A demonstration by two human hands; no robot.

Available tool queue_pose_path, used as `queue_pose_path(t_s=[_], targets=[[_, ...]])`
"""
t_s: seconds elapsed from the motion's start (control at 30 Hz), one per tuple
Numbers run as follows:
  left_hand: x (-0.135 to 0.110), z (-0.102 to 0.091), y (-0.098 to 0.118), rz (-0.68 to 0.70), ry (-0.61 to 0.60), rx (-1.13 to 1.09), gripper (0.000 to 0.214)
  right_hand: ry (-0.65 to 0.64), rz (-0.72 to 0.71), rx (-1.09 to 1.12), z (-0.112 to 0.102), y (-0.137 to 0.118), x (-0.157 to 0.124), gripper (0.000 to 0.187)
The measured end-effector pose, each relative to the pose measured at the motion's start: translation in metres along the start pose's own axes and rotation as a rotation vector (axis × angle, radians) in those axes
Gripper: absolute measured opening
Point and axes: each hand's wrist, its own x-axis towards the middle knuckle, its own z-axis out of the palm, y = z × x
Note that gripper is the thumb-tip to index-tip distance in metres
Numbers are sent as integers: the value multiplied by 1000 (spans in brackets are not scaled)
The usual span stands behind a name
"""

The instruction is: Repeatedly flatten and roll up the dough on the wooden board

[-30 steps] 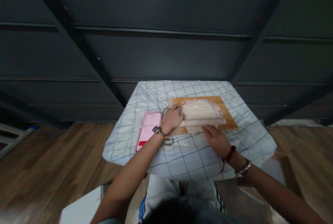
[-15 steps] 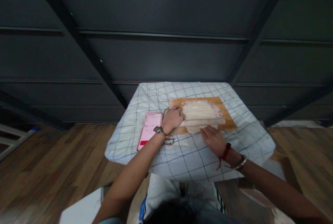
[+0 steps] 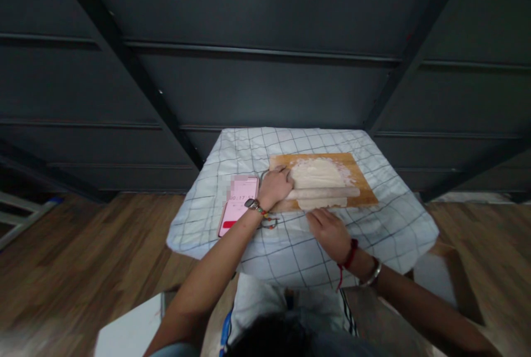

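Observation:
A flattened sheet of pale dough (image 3: 317,170) lies on a wooden board (image 3: 365,185) dusted with flour. Across its near part rests a light rolling pin (image 3: 323,193), and a strip of dough shows on the near side of the pin. My left hand (image 3: 277,185) lies over the pin's left end with bent fingers, hiding that end. At the board's near edge, my right hand (image 3: 329,231) has its fingers closed on the dough's near rim; the fingertips are partly hidden.
A phone (image 3: 238,205) showing a running timer lies left of the board. Both are on a small table with a checked cloth (image 3: 290,252). A dark panelled wall (image 3: 265,92) stands behind it. A white box-like surface (image 3: 133,326) sits low at the left.
My right hand has shifted left and slightly nearer me along the dough's near edge. My left hand and the rolling pin stay in about the same place.

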Motion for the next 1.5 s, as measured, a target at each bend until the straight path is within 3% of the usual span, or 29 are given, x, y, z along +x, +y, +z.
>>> queue_pose_path(t_s=[0.1, 0.23, 0.53, 0.7, 0.9, 1.13, 1.3, 1.5], targets=[[-1, -2, 1, -7, -5, 4, 39, 6, 41, -11, -1, 12, 3, 16], [-1, -1, 1, -11, -10, -3, 38, -50, -104, 37, -1, 23, 8, 12], [-1, -1, 1, -4, 8, 15, 39, -32, -303, -18, 6, 25, 21, 8], [-1, 1, -1, 11, 21, 19, 37, -44, -291, -49, 8, 25, 22, 8], [0, 1, -1, -1, 22, 33, 37, 61, -340, -69, 10, 19, 28, 10], [0, 1, -1, -4, 9, 6, 37, 154, -438, -8, 12, 36, 14, 17], [1, 4, -2, -9, 18, 9, 38, 102, -504, 11, 6, 58, 1, 22], [2, 2, -2, -7, 10, 21, 38, 141, -391, 81, 6, 76, -16, 19]])
